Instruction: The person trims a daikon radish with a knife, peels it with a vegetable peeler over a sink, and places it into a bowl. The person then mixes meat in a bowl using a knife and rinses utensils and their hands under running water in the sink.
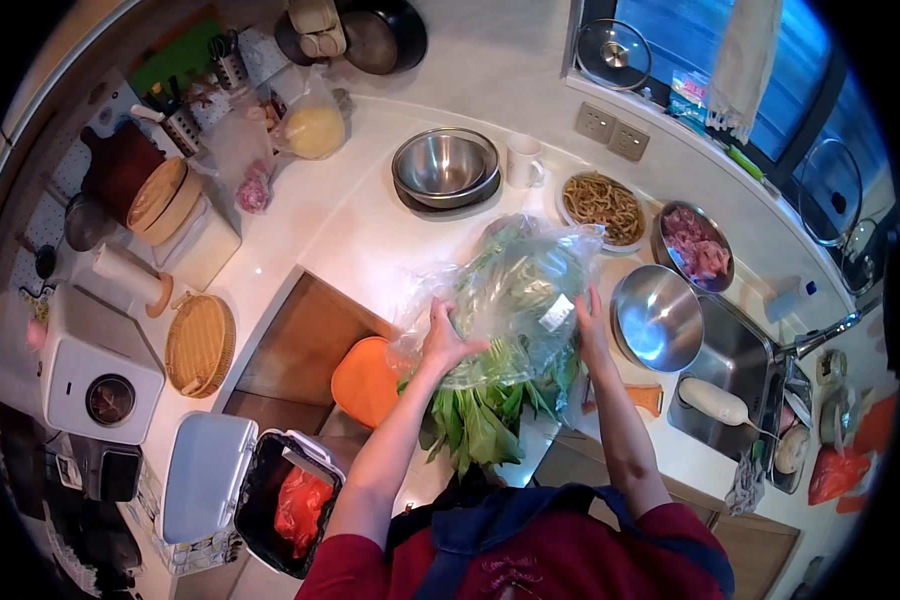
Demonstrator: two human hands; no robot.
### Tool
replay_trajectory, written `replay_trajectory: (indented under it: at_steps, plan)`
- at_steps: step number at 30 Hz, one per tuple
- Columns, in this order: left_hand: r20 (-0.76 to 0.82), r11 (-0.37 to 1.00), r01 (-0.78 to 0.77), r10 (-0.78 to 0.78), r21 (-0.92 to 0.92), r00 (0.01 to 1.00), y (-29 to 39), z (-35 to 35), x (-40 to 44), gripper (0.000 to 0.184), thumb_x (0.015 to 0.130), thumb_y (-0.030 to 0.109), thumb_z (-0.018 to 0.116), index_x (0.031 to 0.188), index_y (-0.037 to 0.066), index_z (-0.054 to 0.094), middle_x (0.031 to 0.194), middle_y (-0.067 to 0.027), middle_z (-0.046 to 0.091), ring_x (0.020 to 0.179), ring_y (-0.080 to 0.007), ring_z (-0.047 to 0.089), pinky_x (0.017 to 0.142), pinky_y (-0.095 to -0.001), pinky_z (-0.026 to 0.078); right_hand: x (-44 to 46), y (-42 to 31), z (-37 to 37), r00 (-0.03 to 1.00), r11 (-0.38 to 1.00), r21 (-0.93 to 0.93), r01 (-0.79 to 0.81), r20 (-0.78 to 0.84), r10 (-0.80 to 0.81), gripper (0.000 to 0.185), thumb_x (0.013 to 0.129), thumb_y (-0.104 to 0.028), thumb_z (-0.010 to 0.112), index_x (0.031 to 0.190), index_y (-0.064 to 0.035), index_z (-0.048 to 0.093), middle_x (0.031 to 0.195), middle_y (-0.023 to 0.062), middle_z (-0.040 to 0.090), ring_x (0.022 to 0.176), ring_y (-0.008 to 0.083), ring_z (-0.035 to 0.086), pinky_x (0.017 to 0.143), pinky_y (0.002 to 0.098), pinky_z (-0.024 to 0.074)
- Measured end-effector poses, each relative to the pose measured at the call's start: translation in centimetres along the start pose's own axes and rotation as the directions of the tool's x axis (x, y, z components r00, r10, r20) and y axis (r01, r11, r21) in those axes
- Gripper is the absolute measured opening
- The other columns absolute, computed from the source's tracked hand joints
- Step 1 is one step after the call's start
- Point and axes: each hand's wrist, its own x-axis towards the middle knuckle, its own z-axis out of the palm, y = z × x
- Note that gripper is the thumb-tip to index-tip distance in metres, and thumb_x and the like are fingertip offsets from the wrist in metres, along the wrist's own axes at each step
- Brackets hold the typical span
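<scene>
A clear plastic bag (515, 290) of leafy greens lies at the front edge of the white counter, its leaves (480, 420) sticking out toward my body. My left hand (448, 345) grips the bag's left side, thumb stretched across the plastic. On the right side, my right hand (592, 325) holds the bag's edge, fingers pointing up and partly behind the plastic. Behind the bag stand nested steel bowls (442, 168) and a white mug (524, 162). An empty steel bowl (657, 318) is just right of my right hand.
A plate of brown strips (603, 210) and a bowl of raw meat (697, 245) stand at the back right. The sink (725, 400) holds a white radish (715, 400). An open bin (288, 500) and an orange stool (366, 382) are at the lower left.
</scene>
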Motion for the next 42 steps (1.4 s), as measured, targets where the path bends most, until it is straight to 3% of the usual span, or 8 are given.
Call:
replay_trajectory:
  at_steps: [9,18,21,23,25,30,33,42]
  plan:
    - [0.261,0.988,-0.036,0.074,-0.148,0.963,-3.6,-8.4,6.4,0.087,0.054,0.002,0.070,0.132,0.011,0.034,0.128,-0.0135,0.045,0.119,-0.0251,0.042,0.097,-0.0308,0.035,-3.0,1.2,10.5,0.998,0.986,0.167,-0.027,-0.059,0.037,0.068,0.084,-0.019,0.055,0.140,-0.0096,0.017,0.134,0.0140,0.033,0.119,0.0246,0.036,0.097,0.0348,0.0320]
    - [0.180,0.999,-0.018,0.025,-0.038,0.983,-7.5,-15.9,9.4,0.075,0.055,-0.004,0.065,0.126,0.011,0.045,0.122,-0.0140,0.051,0.114,-0.0246,0.047,0.095,-0.0301,0.037,-3.2,5.6,17.1,0.960,0.838,-0.477,0.263,0.218,-0.178,0.090,0.071,-0.010,0.067,0.140,-0.0044,0.010,0.144,0.0141,0.015,0.127,0.0244,0.026,0.105,0.0340,0.0196]
    - [0.017,0.982,-0.135,0.138,-0.132,0.990,-10.9,-14.6,8.4,0.075,0.056,-0.001,0.066,0.126,0.013,0.045,0.122,-0.0136,0.051,0.114,-0.0266,0.047,0.095,-0.0314,0.037,0.0,4.5,13.8,0.944,0.968,-0.249,0.019,0.323,0.065,0.087,0.071,-0.014,0.067,0.139,-0.0035,0.014,0.142,0.0169,0.019,0.129,0.0249,0.023,0.102,0.0338,0.0267]
    - [-0.054,0.990,-0.135,0.132,-0.046,0.990,-11.1,-14.2,7.9,0.073,0.057,0.001,0.066,0.126,0.013,0.045,0.122,-0.0142,0.051,0.113,-0.0282,0.048,0.094,-0.0329,0.037,3.8,4.7,10.5,0.952,0.851,-0.477,0.219,0.297,-0.079,0.047,0.072,0.002,0.051,0.119,-0.0026,0.049,0.120,0.0117,0.050,0.116,0.0187,0.044,0.077,0.0246,0.0431]
    - [-0.064,0.996,-0.080,0.082,0.037,0.995,-9.6,-14.2,7.4,0.073,0.057,0.002,0.066,0.126,0.012,0.044,0.121,-0.0146,0.051,0.113,-0.0285,0.047,0.095,-0.0334,0.037,7.1,0.3,12.4,0.988,0.941,-0.317,0.115,-0.065,-0.143,0.037,0.070,0.005,0.045,0.104,-0.0012,0.057,0.102,0.0073,0.058,0.098,0.0155,0.052,0.075,0.0246,0.0420]
    - [-0.094,0.993,-0.054,0.063,0.101,0.994,-10.0,-13.3,7.8,0.071,0.058,0.001,0.065,0.125,0.011,0.045,0.119,-0.0161,0.052,0.112,-0.0295,0.048,0.094,-0.0335,0.037,19.5,-0.4,17.6,0.959,0.948,-0.164,-0.272,0.037,0.281,0.072,0.075,-0.040,0.065,0.125,0.0019,0.036,0.106,0.0178,0.051,0.083,0.0211,0.055,0.073,0.0293,0.0467]
    - [-0.209,0.996,-0.085,0.075,-0.039,0.975,-9.2,-12.7,7.8,0.060,0.060,-0.002,0.066,0.118,0.007,0.053,0.115,-0.0158,0.055,0.108,-0.0263,0.052,0.092,-0.0320,0.040,23.7,1.3,20.6,0.771,0.757,0.308,-0.576,0.512,0.378,0.049,0.086,-0.033,0.054,0.112,0.0064,0.042,0.101,0.0212,0.053,0.080,0.0303,0.060,0.073,0.0391,0.0532]
    - [-0.257,0.977,-0.097,0.046,-0.189,0.965,-9.4,-10.4,10.4,0.051,0.064,0.004,0.071,0.113,0.002,0.056,0.110,-0.0123,0.057,0.100,-0.0198,0.055,0.088,-0.0309,0.042,27.0,0.5,23.9,0.936,0.933,0.078,-0.352,0.019,0.351,0.040,0.085,-0.012,0.055,0.117,0.0046,0.038,0.091,0.0161,0.054,0.070,0.0283,0.061,0.066,0.0378,0.0546]
